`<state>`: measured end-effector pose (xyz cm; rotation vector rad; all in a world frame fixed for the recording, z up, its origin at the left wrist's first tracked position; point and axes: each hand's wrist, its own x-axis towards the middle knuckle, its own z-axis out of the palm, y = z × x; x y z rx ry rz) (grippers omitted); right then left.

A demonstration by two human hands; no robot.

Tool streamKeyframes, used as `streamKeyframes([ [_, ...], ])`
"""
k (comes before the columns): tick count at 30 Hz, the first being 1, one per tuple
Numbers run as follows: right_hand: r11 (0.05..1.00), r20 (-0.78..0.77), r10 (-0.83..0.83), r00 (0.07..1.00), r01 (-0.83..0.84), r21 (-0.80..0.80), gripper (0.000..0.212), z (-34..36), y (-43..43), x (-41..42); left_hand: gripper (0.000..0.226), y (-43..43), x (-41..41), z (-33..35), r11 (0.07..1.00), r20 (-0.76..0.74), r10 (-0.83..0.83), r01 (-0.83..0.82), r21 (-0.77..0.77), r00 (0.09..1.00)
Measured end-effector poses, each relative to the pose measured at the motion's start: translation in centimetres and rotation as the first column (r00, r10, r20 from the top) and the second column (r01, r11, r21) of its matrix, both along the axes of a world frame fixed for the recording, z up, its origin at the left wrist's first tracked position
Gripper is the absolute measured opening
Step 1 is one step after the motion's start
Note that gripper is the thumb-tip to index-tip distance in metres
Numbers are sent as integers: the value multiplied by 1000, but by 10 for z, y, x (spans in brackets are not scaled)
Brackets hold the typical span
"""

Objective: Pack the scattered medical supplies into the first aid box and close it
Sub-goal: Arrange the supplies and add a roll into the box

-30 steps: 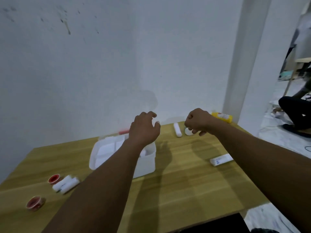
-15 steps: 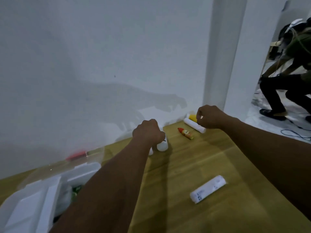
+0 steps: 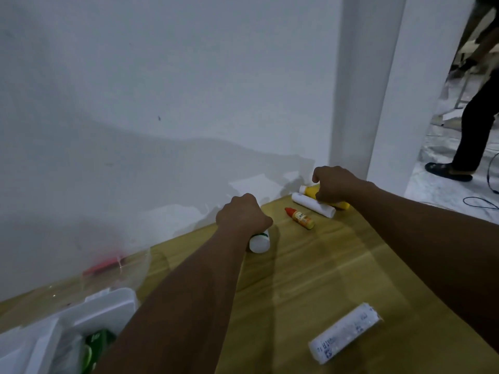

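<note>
My left hand [image 3: 243, 215] is closed over a small white bottle [image 3: 259, 242] lying near the table's far edge. Farther right, my right hand [image 3: 333, 184] is closed on a yellow tube [image 3: 310, 190] against the wall, with a white roll [image 3: 314, 205] lying just in front of it. A small yellow dropper bottle with a red cap [image 3: 300, 218] lies between my hands. A wrapped white bandage roll [image 3: 345, 333] rests near the front right. The open white first aid box [image 3: 108, 306] stands at the lower left with a green item [image 3: 93, 349] inside and its clear lid [image 3: 116, 276] tilted back.
The wooden table [image 3: 310, 287] ends at the white wall behind and at its right edge. A white pillar [image 3: 359, 90] stands at the far right corner. A person's legs [image 3: 469, 130] are on the floor beyond it, near cables.
The view has shifted closer and lower. My right hand has come down onto the yellow tube, and my left hand has settled over the white bottle.
</note>
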<state>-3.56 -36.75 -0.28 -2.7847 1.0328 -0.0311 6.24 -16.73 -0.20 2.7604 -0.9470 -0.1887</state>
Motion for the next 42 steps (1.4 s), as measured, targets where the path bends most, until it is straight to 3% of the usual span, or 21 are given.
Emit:
streamKeyframes([
  [7,998,0,-51,999,51,-48,39,-8,-4,-6,32,-1,2,0,993,-63,39,-45,-108,997],
  [12,997,138,-45,989,54,-57,46,8,5,-20,34,10,-3,12,961,-84,44,-66,-268,995],
  [17,990,383,17,924,-69,121,49,42,42,-45,34,41,-21,41,888,-62,-24,-7,-459,998],
  [25,958,533,165,830,-264,114,38,106,155,-68,43,139,-49,112,836,-26,-41,20,-549,999],
  [35,846,570,352,742,-513,145,39,148,317,-22,42,312,-38,145,805,-184,41,-142,-577,982],
  [42,822,401,480,780,-560,106,43,103,360,20,46,348,-25,111,828,-279,-15,-144,-541,960],
])
